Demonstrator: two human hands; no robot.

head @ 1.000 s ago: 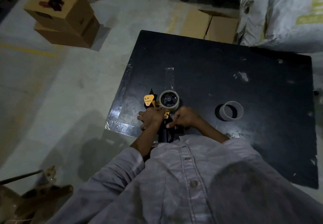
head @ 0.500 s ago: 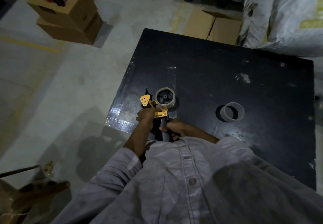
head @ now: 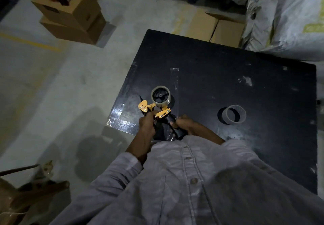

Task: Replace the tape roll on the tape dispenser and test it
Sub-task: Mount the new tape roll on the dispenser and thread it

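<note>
While the right hand (head: 185, 124) grips the dispenser (head: 162, 113) by its handle over the table's (head: 228, 84) near corner, roll (head: 160, 96) on the hub, the left hand (head: 146, 123), fingers curled round its front, should thread tape flat, untwisted.

You are holding the tape dispenser (head: 154, 109) above the table's (head: 254, 91) near corner. The empty core (head: 234, 114) is sitting on the table at the dispenser's three o'clock, well apart.

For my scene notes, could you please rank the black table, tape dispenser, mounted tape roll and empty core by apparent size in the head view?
1. black table
2. tape dispenser
3. mounted tape roll and empty core look about alike, so unranked.
</note>
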